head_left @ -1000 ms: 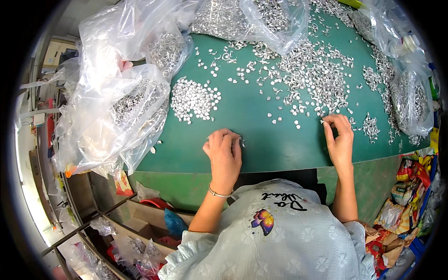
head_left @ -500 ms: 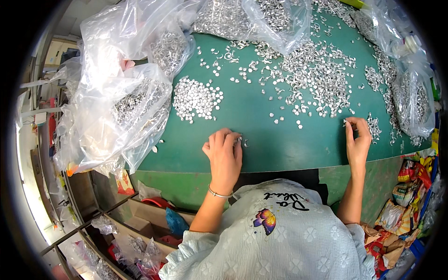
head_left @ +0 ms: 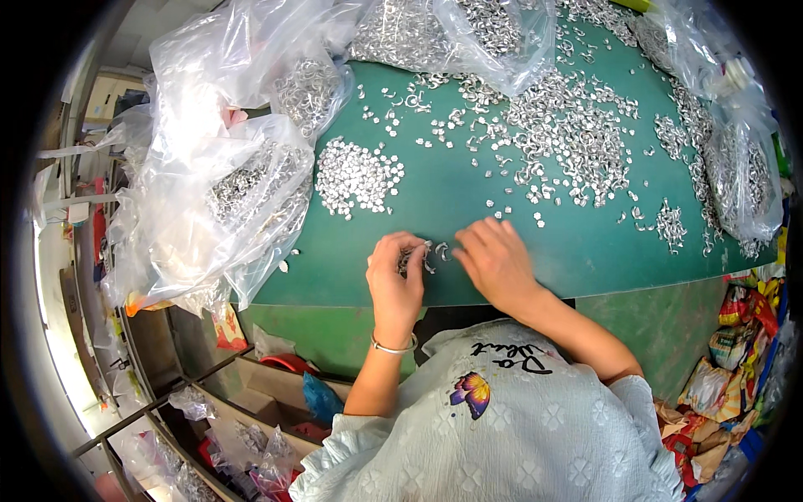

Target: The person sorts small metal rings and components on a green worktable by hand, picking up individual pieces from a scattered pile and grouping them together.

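Note:
My left hand (head_left: 395,272) rests on the green table's near edge, its fingers curled around several small silver curved metal pieces (head_left: 416,258) that show between thumb and fingers. Just right of it, a few loose curved pieces (head_left: 442,251) lie on the table. My right hand (head_left: 499,263) is over the table close to these, palm down, fingers pointing left and apart, slightly blurred, with nothing visible in it. Beyond my hands are a pile of small silver flower-shaped pieces (head_left: 355,177) to the left and a larger scatter of mixed silver pieces (head_left: 577,138) to the right.
Clear plastic bags of silver pieces stand at the left (head_left: 242,192), the back (head_left: 401,38) and the right (head_left: 740,180) of the green table (head_left: 452,197). A small heap (head_left: 670,226) lies near the right edge. Below left are open compartments (head_left: 259,393) with bagged parts.
My right hand has swung left from beside the small right-hand heap to near my left hand, and its pinch has loosened. My left hand has turned slightly, showing the pieces it holds.

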The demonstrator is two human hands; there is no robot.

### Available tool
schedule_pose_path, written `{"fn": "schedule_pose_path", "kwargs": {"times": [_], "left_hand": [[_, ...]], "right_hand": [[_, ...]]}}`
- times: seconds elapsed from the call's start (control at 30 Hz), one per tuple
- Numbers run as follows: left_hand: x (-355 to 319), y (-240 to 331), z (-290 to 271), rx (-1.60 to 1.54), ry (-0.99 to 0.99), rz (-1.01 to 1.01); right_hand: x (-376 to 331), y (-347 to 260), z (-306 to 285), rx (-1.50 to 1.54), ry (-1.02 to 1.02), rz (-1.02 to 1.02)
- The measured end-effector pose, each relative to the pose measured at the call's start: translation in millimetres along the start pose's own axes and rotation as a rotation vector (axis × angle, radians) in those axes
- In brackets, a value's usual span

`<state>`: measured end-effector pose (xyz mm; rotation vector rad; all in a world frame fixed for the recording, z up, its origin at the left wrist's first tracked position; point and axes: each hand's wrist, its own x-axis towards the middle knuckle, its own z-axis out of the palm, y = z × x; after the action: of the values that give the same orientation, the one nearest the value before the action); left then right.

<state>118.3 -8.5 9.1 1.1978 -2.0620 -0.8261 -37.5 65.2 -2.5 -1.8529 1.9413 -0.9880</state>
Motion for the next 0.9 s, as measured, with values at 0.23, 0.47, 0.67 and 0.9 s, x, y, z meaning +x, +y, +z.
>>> {"fn": "schedule_pose_path", "kwargs": {"times": [0.23, 0.47, 0.67, 0.9], "left_hand": [[-3, 30, 14, -0.154, -0.048, 0.014], [-5, 57, 49, -0.182, -0.232, 0.160], [-12, 21, 34, 0.310, -0.120, 0.230], [-1, 28, 41, 0.303, -0.079, 0.236]], "right_hand": [[-17, 8, -26, 0.509, -0.011, 0.236], [-39, 29, -55, 0.870, 0.087, 0.632], [-78, 110, -131, -0.465, 0.508, 0.368], [-49, 92, -119, -0.249, 0.419, 0.364]]}}
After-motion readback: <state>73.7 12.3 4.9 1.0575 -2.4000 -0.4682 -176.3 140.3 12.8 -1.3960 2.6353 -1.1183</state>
